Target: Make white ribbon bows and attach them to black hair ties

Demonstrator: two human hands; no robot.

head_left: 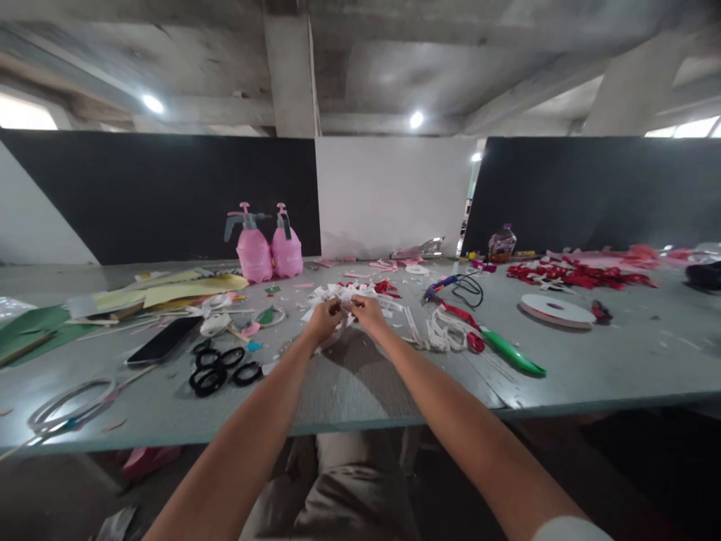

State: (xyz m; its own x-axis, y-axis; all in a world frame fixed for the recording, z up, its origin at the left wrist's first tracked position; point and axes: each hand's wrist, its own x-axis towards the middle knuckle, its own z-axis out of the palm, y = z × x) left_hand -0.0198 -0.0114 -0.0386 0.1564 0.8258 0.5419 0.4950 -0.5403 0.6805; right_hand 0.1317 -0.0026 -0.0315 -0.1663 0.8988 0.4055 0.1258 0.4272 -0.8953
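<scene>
Pinching a white strip [345,303] at mid-table: left hand [325,320] and right hand [367,312], both closed on it by the fingertips, one at each end, knuckles close together, forearms stretched out over the near edge of the table [349,394]. Strip held just above the grey surface, directly before a heap of white scraps [332,291] and partly merging with it, so possibly ribbon, possibly paper. Left of the hands: black scissors [217,368] lying flat, handles overlapping, and a dark phone [163,340] face up just beyond them. Further back on the left, two pink spray bottles [269,254] upright, touching. Right of the hands: a green-handled tool [512,353] lying at an angle, a white tape roll [556,310] flat, well apart from the hands, and red scraps [574,274] strewn behind.
</scene>
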